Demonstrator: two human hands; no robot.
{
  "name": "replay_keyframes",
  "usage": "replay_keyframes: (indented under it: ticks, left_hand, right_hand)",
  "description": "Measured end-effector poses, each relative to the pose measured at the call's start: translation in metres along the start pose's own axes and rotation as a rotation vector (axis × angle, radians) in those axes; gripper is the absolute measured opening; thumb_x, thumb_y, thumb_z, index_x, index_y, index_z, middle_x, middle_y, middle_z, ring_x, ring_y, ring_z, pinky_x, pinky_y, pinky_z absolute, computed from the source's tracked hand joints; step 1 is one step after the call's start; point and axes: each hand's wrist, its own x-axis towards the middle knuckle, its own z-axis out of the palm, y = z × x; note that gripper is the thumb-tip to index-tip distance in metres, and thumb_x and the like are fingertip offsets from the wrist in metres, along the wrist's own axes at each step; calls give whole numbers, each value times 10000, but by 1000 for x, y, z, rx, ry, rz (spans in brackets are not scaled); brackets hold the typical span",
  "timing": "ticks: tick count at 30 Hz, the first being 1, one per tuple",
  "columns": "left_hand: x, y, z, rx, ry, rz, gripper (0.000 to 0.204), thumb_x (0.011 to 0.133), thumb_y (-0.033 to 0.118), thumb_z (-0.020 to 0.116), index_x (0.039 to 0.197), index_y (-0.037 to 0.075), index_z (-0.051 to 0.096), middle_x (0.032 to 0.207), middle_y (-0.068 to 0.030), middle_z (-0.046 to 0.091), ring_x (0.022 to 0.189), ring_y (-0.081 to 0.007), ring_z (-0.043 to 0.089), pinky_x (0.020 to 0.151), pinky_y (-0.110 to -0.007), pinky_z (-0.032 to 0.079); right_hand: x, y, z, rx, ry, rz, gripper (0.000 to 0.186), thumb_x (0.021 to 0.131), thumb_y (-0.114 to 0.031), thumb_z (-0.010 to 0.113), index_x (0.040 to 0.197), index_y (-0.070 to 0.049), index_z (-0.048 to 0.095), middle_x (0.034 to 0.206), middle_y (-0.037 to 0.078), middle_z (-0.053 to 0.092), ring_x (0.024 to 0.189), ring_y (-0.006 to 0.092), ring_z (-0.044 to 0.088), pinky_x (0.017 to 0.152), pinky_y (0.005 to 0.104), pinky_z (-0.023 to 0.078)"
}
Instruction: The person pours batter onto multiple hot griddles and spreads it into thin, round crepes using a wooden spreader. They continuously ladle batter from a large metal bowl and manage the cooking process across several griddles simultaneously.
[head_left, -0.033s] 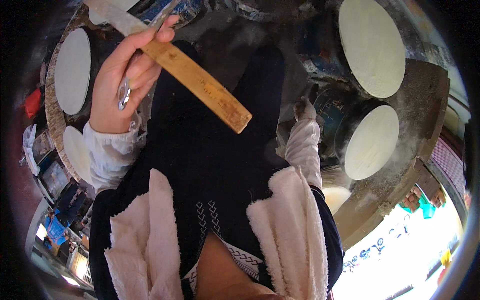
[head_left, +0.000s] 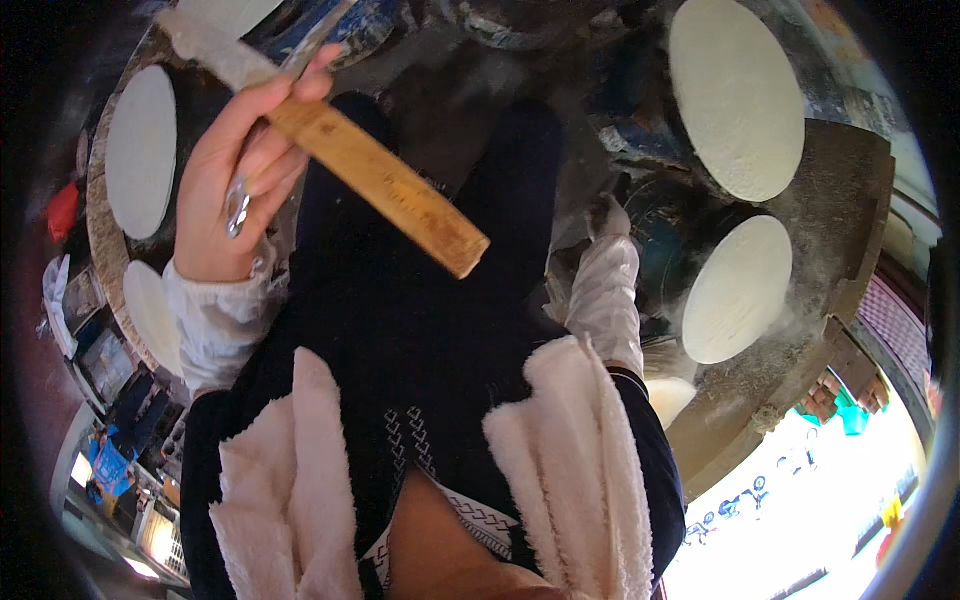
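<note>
Wooden strip (head_left: 385, 183) sits in the left hand (head_left: 225, 170), the nearer of the 2, its fingers closed around it beside a silver loop (head_left: 237, 210); its long axis slants from upper left to lower right, the squared end over the dark clothing (head_left: 420, 325), between the hands but short of the right. Well apart, the right hand (head_left: 608, 215) is too dim to tell whether it grips anything. Marks on the wood are unreadable, and farther out, the 2 largest pale discs (head_left: 737, 100) (head_left: 738, 290) at right show no label or brand.
</note>
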Motion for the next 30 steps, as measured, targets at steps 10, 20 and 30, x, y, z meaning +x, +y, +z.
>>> replay_keyframes:
  ticks: [10,20,30]
  left_hand:
    - [37,19,25,156,312,179,377,996,130,552,1303,-88,549,1383,-209,511,460,3,533,379,-123,419]
    - [60,19,3,79,146,130,490,1021,182,531,1460,-5,418,1273,-178,618,545,14,620,461,-71,481]
    - [65,17,15,-64,147,95,474,1035,175,490,1442,-53,407,1147,-141,670,435,23,512,375,-90,407]
  right_hand:
    - [116,-72,18,-1729,190,-784,417,955,-144,486,1364,-180,561,1218,161,676,1068,378,661,892,479,537]
    - [117,-121,40,-1982,248,-572,348,952,-222,531,1287,-154,594,1162,179,687,1034,363,678,850,483,555]
    - [113,-118,36,-1963,195,-580,299,952,-263,552,1215,-145,630,1126,195,692,1015,363,685,825,481,567]
